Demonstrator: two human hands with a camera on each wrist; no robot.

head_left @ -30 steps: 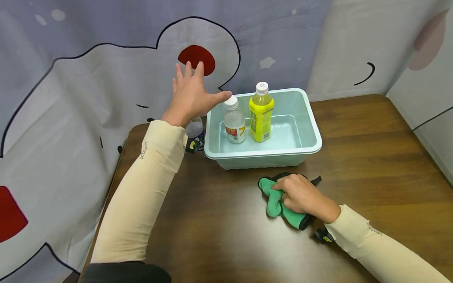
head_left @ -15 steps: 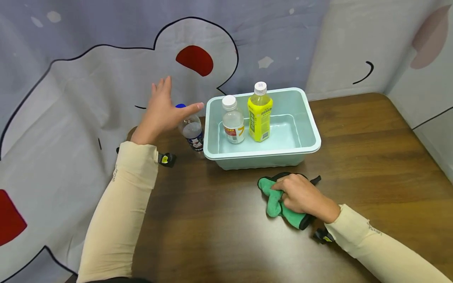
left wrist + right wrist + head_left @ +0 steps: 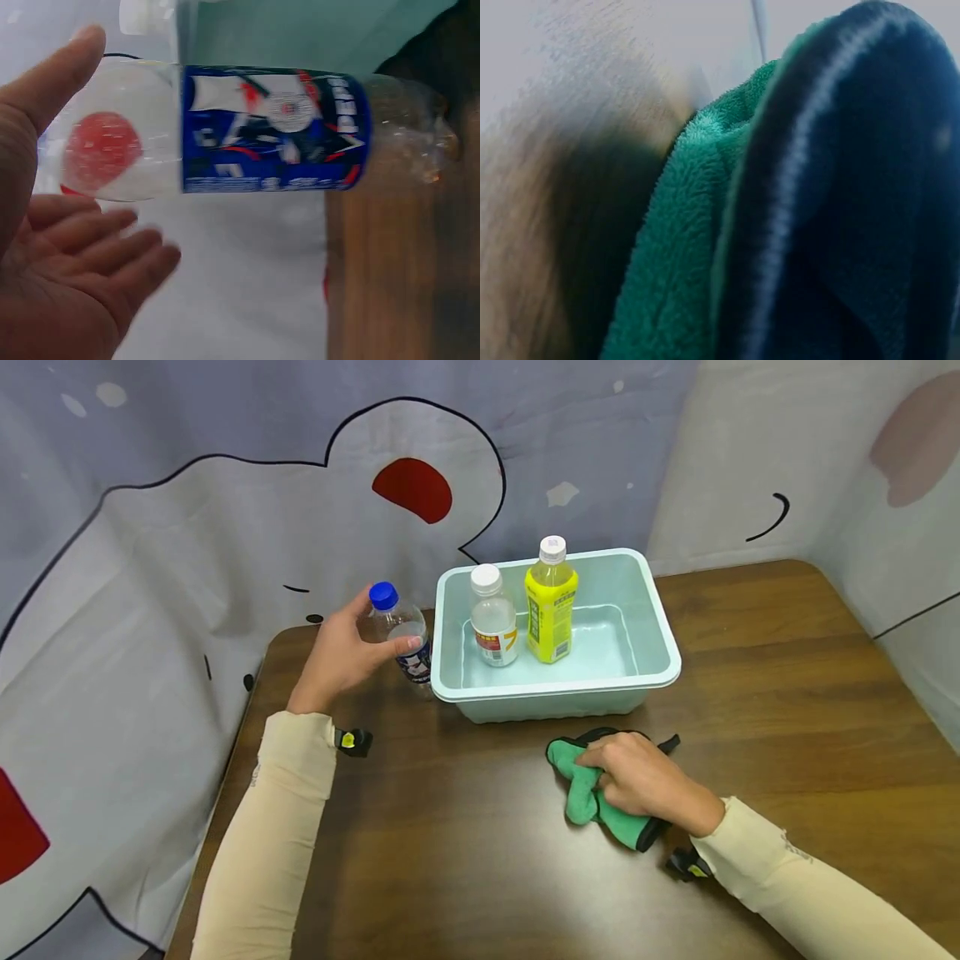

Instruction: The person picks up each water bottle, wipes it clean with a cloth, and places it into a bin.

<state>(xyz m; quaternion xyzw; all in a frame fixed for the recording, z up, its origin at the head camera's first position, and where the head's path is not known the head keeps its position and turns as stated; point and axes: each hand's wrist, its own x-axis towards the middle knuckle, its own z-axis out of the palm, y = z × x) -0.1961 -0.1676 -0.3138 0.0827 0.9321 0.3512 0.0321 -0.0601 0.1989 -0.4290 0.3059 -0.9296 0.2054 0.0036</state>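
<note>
Two bottles (image 3: 552, 618) in tub (image 3: 555, 703); blue-capped bottle (image 3: 402, 617) beside.

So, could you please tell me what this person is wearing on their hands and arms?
The left hand and right hand are bare. The arms wear matching cream fabric sleeves, a left sleeve and a right sleeve, with small dark lettering, unreadable here, near the right cuff. At each wrist sits a small black device with a yellow patch.

Observed printed cloth (image 3: 247, 527) behind and beside a brown wood-grain table (image 3: 750, 693) — lavender and off-white, creased, with black outlines and red patches. Recorded rounded far corners and soft glare (image 3: 517, 877) on the tabletop.
</note>
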